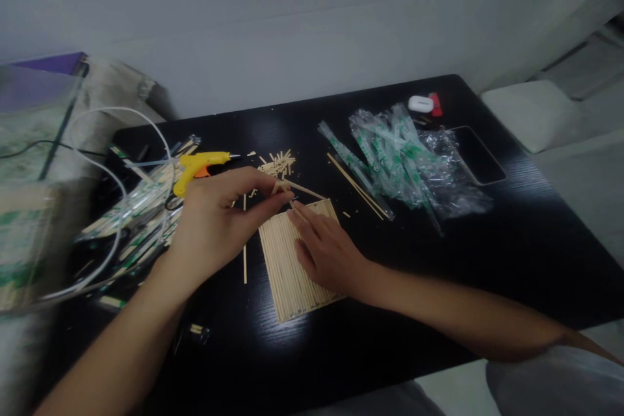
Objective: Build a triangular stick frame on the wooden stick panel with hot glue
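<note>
A flat panel of pale wooden sticks (287, 266) laid side by side rests on the black table. My left hand (229, 208) pinches a small wooden stick piece (280, 186) between thumb and fingertips above the panel's upper left corner. My right hand (331, 247) lies over the panel's upper right part, its fingertips close to those of my left hand; whether they grip something is too small to tell. A thin stick frame (307, 190) slants from the fingertips to the panel's upper right corner. Behind the left hand lies a yellow glue gun (202, 166).
Short cut sticks (279, 164) are heaped behind the panel. Wrapped chopsticks (141, 201) and a white cable (119, 234) are at left. Clear-green wrappers (394, 149), two loose sticks (358, 187), a phone (478, 155) and a white case (420, 104) lie on the black table (439, 286).
</note>
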### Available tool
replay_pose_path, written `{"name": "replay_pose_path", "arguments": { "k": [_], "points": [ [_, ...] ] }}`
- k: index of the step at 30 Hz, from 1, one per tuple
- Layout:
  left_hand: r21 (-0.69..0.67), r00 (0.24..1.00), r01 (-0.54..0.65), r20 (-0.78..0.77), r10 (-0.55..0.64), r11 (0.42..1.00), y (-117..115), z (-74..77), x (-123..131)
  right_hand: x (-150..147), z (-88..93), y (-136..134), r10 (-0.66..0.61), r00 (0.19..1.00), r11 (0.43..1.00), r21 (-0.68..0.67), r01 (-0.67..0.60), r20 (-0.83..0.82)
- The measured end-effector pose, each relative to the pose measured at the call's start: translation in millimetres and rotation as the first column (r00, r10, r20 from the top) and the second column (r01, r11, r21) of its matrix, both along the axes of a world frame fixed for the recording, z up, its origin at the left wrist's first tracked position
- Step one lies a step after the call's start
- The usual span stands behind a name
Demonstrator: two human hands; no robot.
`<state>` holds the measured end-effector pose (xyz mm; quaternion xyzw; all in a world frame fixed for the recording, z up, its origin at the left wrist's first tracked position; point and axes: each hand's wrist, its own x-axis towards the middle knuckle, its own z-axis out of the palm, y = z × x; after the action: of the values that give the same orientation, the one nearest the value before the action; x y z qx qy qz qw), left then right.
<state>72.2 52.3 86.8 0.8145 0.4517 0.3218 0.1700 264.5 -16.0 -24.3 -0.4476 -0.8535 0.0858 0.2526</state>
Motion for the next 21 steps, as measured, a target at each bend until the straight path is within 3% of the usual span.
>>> {"name": "replay_pose_path", "arguments": {
  "k": [21],
  "points": [
    [-0.023, 1.000, -0.013, 0.010, 0.013, 1.000, -1.0, -1.2, 0.8, 0.2, -2.5, 2.2, 0.009, 1.000, 1.000, -0.013, -0.009, 0.006]
  ]
}}
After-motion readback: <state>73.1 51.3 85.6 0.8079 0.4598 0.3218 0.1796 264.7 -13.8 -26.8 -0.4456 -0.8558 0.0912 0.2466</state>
